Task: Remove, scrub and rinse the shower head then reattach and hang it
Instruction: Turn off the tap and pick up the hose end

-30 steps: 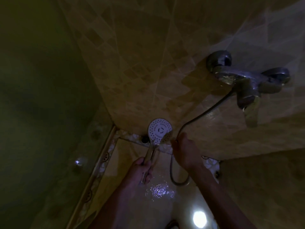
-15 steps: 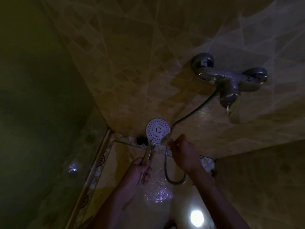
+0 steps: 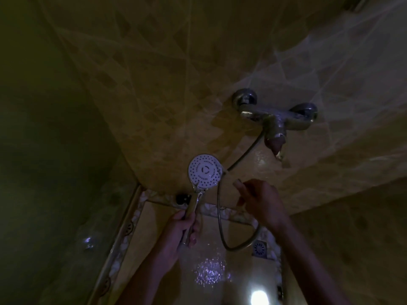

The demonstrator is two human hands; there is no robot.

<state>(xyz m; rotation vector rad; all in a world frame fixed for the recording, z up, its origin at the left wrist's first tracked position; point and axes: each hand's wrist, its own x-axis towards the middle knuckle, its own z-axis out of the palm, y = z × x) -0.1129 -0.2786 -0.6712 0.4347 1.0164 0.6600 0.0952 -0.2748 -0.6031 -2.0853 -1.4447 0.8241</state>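
Two hands are in the shot, and it's pretty dim in this shower stall. The left hand has its fingers and thumb wrapped round the chrome handle of the shower head, holding it upright with the round white spray face turned toward the camera, down low in front of the tiled wall. The right hand sits just to the right of the head, not touching it; its fingers look loosely curled with something small and pale at the tips, maybe a pinch, but the lighting's too murky to say for sure.

The hose loops down below the hands and runs back up to the chrome mixer tap mounted on the wall, upper right. On the wet floor there's a square drain grate near the bottom of the hose loop, plus a bright light reflection lower down. A dark round hole sits in the wall base just left of the handle.
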